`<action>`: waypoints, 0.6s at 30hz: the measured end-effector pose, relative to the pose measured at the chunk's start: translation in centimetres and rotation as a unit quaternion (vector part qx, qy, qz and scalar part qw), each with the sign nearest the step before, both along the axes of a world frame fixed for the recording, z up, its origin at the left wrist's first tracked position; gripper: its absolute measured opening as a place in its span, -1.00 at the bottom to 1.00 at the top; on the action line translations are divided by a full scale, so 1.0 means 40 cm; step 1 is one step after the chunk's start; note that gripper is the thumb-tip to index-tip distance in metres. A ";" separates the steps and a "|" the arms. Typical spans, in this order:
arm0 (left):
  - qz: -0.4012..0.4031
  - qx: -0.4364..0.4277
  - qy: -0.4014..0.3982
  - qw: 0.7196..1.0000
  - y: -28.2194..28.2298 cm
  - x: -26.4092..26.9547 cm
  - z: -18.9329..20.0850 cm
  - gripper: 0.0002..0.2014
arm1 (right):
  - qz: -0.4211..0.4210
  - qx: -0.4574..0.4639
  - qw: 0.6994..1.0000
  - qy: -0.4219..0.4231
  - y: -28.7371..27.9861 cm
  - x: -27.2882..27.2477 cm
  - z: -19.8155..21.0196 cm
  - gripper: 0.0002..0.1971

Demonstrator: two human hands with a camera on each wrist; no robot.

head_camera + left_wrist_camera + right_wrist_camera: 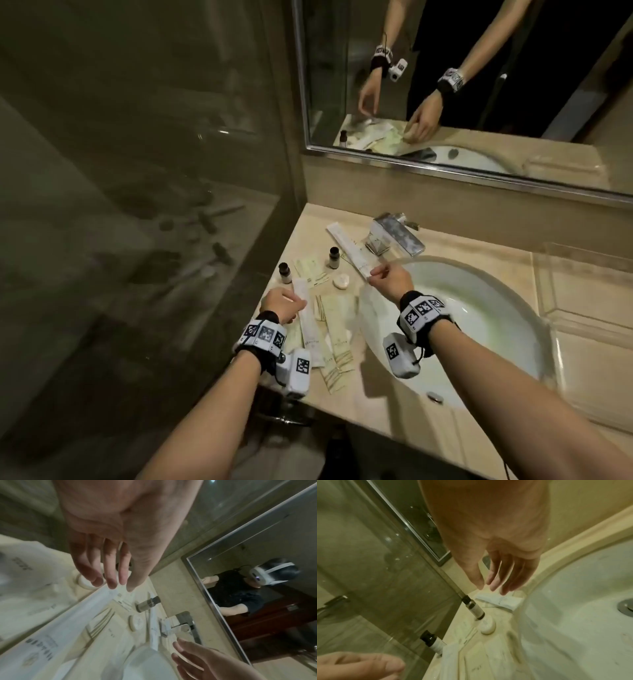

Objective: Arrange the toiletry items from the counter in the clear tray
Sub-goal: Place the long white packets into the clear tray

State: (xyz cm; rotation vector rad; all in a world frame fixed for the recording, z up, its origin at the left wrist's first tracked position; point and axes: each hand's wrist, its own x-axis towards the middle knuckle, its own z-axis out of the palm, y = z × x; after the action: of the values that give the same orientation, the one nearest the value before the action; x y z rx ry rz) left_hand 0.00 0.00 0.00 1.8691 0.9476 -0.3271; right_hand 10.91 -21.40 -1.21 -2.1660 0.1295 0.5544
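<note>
Toiletries lie on the beige counter (383, 401) left of the sink. My left hand (286, 303) hovers with straight fingers (111, 580) at the far end of a long white packet (308, 318) (68, 618). My right hand (387, 277) reaches over the near end of a second long white packet (347, 248) (501, 601); its fingers (493, 585) are straight and a little above it. Two small dark-capped bottles (284, 273) (334, 257) stand upright. A round white soap (341, 281) (487, 626) lies between the hands. The clear tray (539, 287) sits right of the sink.
Several flat beige sachets (337, 329) lie near the counter's front edge. The white basin (479, 308) separates the toiletries from the tray. A chrome faucet (397, 236) stands behind the basin. A glass shower wall (137, 171) borders the left, a mirror (479, 85) the back.
</note>
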 end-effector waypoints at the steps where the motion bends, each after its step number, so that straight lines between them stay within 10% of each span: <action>1: 0.001 0.010 0.011 1.000 0.004 0.010 -0.025 -0.85 | -0.014 -0.004 1.000 0.003 0.001 0.013 -0.018 -0.88; 10: 0.025 0.051 0.088 0.994 -0.048 0.025 -0.140 -0.44 | -0.096 -0.035 0.993 0.050 0.009 0.087 -0.180 -0.38; 18: 0.055 0.074 0.100 0.991 -0.076 0.040 -0.165 -0.61 | -0.192 0.085 0.970 0.118 0.008 0.128 -0.255 -0.77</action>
State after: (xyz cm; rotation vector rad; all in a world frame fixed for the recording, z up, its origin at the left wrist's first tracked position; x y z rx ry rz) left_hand 1.62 -3.05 -6.62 1.9343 1.2362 -0.3913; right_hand 16.03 -21.09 -11.40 -1.8385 0.5972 0.5720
